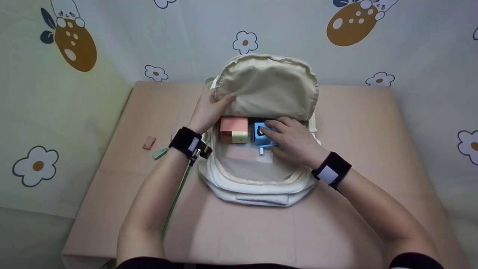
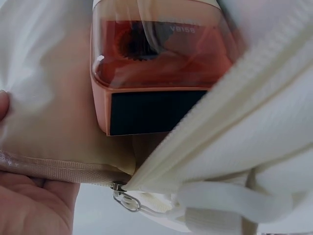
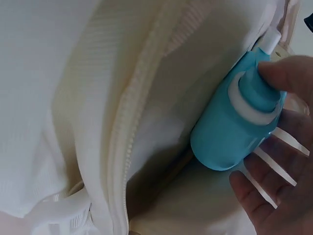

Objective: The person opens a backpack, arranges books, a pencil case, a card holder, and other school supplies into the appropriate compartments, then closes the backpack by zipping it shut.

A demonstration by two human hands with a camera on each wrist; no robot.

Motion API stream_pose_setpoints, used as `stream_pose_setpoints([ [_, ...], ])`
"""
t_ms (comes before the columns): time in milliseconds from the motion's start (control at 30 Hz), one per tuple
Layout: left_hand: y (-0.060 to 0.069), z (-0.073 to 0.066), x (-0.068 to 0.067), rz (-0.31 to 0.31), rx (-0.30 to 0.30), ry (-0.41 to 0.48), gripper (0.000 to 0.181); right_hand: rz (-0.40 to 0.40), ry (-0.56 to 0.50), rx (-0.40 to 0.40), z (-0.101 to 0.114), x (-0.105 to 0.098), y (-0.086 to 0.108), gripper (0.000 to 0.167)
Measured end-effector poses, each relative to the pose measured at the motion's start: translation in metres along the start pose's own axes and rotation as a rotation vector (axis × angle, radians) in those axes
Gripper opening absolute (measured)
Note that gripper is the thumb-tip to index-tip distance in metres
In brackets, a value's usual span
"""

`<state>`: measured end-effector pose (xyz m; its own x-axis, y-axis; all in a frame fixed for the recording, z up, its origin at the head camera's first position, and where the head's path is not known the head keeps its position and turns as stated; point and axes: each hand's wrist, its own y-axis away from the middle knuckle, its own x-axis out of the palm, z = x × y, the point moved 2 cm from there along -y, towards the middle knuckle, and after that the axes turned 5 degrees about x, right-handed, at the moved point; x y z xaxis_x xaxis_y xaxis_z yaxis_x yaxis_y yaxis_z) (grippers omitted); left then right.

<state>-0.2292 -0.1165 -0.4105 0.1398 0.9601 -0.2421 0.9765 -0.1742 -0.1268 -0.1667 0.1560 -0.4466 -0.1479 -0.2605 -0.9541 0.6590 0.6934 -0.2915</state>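
Observation:
A pale backpack [image 1: 257,190] lies unzipped, its beige flap [image 1: 267,84] raised. My left hand [image 1: 209,110] pinches the flap's left edge; in the left wrist view that hand [image 2: 34,208] shows at the lower left, with the zipper edge beside it. Inside the bag stands a pink and cream box-shaped sharpener [image 1: 234,130], seen with a clear reddish front [image 2: 161,58]. To its right is a blue sharpener [image 1: 261,133] with a crank. My right hand [image 1: 295,142] is around its right side; in the right wrist view the thumb of that hand [image 3: 298,181] presses the blue body's [image 3: 220,132] round knob.
Left of the bag, a small pink block [image 1: 149,142] and a small green one [image 1: 160,152] lie on the pink-covered table [image 1: 257,235]. A metal zipper pull [image 2: 127,200] hangs at the opening's edge. Patterned fabric [image 1: 194,41] surrounds the table's back and sides.

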Motion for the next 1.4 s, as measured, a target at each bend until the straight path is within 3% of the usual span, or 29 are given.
stream_pose_setpoints([
  [200, 0.001, -0.001, 0.0, 0.017, 0.071, 0.012, 0.032, -0.047, -0.009, 0.002, 0.003, 0.0, -0.003, 0.055],
  [367, 0.004, -0.001, 0.0, 0.02, 0.09, 0.026, 0.024, -0.121, -0.017, 0.004, 0.004, 0.003, -0.003, 0.049],
  [600, 0.011, 0.0, 0.002, 0.072, 0.128, 0.023, 0.029, -0.203, -0.038, -0.015, 0.01, -0.001, 0.006, 0.045],
  [667, 0.014, 0.0, 0.001, 0.087, 0.143, 0.016, 0.027, -0.316, -0.048, -0.046, 0.014, -0.009, 0.013, 0.041],
  [767, 0.02, 0.0, 0.0, 0.111, 0.178, -0.004, 0.026, -0.614, -0.04, -0.056, 0.021, -0.026, 0.027, 0.034],
  [833, 0.023, -0.001, -0.002, 0.128, 0.203, -0.021, 0.026, -0.806, -0.041, -0.004, 0.022, -0.039, 0.035, 0.037],
  [900, 0.027, -0.001, -0.004, 0.145, 0.219, -0.041, 0.027, -0.893, -0.065, 0.067, 0.018, -0.049, 0.04, 0.046],
  [967, 0.03, 0.0, -0.006, 0.164, 0.226, -0.049, 0.028, -0.872, -0.109, 0.12, 0.013, -0.057, 0.042, 0.054],
  [1033, 0.034, 0.001, -0.006, 0.182, 0.23, -0.047, 0.028, -0.793, -0.153, 0.148, 0.008, -0.06, 0.043, 0.056],
  [1133, 0.039, 0.004, -0.006, 0.204, 0.223, -0.04, 0.029, -0.726, -0.209, 0.152, 0.008, -0.057, 0.046, 0.044],
  [1300, 0.049, 0.008, -0.009, 0.234, 0.213, -0.089, 0.037, -0.715, -0.257, 0.096, 0.018, -0.048, 0.054, 0.025],
  [1400, 0.057, 0.011, -0.012, 0.249, 0.274, -0.176, 0.038, -0.686, -0.262, 0.028, 0.024, -0.04, 0.06, 0.021],
])
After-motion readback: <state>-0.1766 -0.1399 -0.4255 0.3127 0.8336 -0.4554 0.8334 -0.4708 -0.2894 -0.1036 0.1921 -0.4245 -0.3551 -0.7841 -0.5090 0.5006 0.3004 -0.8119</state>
